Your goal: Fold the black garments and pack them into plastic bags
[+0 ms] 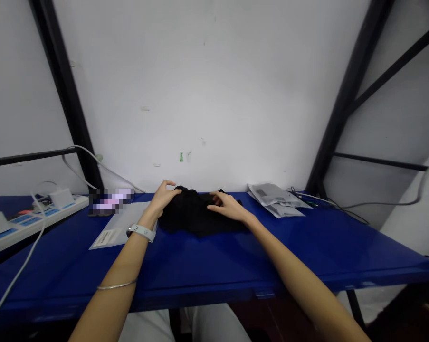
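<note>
The two hands were apart from each other, one at either end of a black cloth [195, 216]. The left hand [161, 198] lay at its left end, thumb and forefinger spread; whether the hidden fingers gripped, I cannot tell. The right hand [230, 207] rested over its right part, thumb and fingers parted. The cloth lay near the middle of the desk's back edge, dull and plain black, bunched into a low heap with soft folds, higher at the left and flatter at the right, its lower edge uneven. A pale watch band [143, 232] circled the left wrist, beside a flat white packet [118, 225] with a printed label. Toward the back left corner of the blue desk [207, 261] lay a power strip [39, 218]; grey plastic bags [276, 199] overlapped near the back edge, right of the cloth.
</note>
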